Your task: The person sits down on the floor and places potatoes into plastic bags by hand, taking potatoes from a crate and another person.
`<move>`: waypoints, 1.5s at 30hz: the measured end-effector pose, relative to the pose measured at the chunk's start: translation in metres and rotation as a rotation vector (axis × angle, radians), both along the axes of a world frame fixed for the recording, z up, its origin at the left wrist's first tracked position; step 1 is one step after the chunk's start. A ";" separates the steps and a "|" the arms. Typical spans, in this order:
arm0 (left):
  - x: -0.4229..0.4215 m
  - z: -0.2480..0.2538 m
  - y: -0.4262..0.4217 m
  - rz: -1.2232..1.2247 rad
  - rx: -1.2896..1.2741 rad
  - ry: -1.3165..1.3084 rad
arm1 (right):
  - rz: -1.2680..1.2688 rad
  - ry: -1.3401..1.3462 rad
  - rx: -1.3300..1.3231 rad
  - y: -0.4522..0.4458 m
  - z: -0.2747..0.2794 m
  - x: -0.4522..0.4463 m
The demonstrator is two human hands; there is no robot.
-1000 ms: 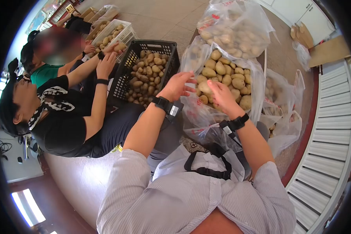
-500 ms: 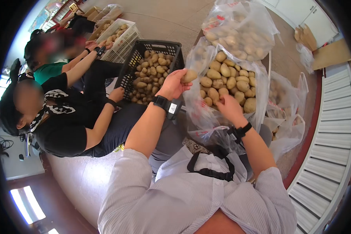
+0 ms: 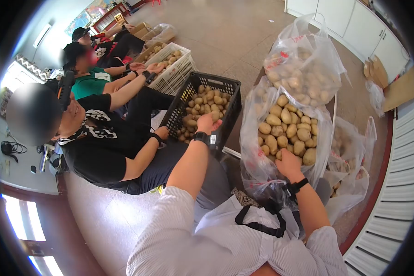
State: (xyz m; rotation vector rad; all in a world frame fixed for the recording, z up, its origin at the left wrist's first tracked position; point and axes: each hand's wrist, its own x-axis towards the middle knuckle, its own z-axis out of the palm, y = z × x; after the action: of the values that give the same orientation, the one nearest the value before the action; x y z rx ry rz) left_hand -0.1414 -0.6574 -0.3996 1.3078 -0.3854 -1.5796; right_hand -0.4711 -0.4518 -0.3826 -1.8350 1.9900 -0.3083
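My left hand (image 3: pixel 208 124) is over the near side of a black plastic crate (image 3: pixel 236 99) filled with potatoes. It is closed on a potato (image 3: pixel 215 115), which shows at the fingertips. Down in an open clear plastic bag (image 3: pixel 324 133) of potatoes is my right hand (image 3: pixel 290 165), at the near edge of the pile. Its fingers are closed on a potato (image 3: pixel 279 155), partly hidden by the hand. Loose pale potatoes (image 3: pixel 290 122) fill the bag's mouth around it.
Another full bag of potatoes (image 3: pixel 303 76) stands behind, and more bags (image 3: pixel 354 142) are at the right. A co-worker in black (image 3: pixel 106 156) sits close on my left. Beyond are a white crate (image 3: pixel 181 69), another person in green (image 3: pixel 87 85), and a white radiator (image 3: pixel 393 193).
My left hand has moved left with its potato, from beside the bag to over the black crate. My right hand stays among the bagged potatoes. The view has turned left.
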 end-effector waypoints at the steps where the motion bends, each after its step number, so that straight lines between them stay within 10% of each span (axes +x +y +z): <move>1: 0.002 0.000 0.001 0.005 -0.011 0.001 | 0.005 0.001 -0.011 0.000 0.005 0.000; 5: 0.009 0.000 0.006 0.041 0.017 -0.172 | -0.128 -0.119 -0.076 -0.003 0.007 -0.007; 9: 0.063 -0.145 -0.054 -0.265 -0.455 -0.859 | -0.335 -0.747 0.059 -0.010 0.014 -0.010; 14: 0.069 -0.135 -0.039 -0.384 -0.650 -1.386 | -0.436 -0.979 0.110 -0.008 0.036 -0.007; 19: 0.029 -0.006 0.007 -0.803 -0.403 -1.875 | -0.450 -1.096 0.132 -0.008 0.032 -0.006; 22: 0.015 0.002 0.014 -0.703 -0.273 -1.654 | -0.430 -1.161 0.125 -0.010 0.039 -0.001; 23: 0.004 -0.002 0.010 -0.373 -0.184 -0.848 | -0.423 -1.214 0.129 -0.009 0.044 0.003; 25: -0.023 0.014 0.017 -0.068 -0.045 -0.230 | -0.397 -1.235 0.160 -0.010 0.057 0.009; 34: -0.087 0.086 0.076 -0.778 -0.109 -0.111 | -0.160 -1.015 0.010 -0.037 0.052 0.043; 45: -0.090 0.080 0.075 -0.826 -0.137 0.086 | -0.160 -1.281 0.005 -0.038 0.067 0.055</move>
State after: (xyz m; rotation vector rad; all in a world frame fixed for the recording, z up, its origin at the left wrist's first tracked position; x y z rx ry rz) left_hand -0.2310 -0.5829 -0.3198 1.0119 -1.0547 -2.2195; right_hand -0.4160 -0.4898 -0.3159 -0.9476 1.1580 -1.1559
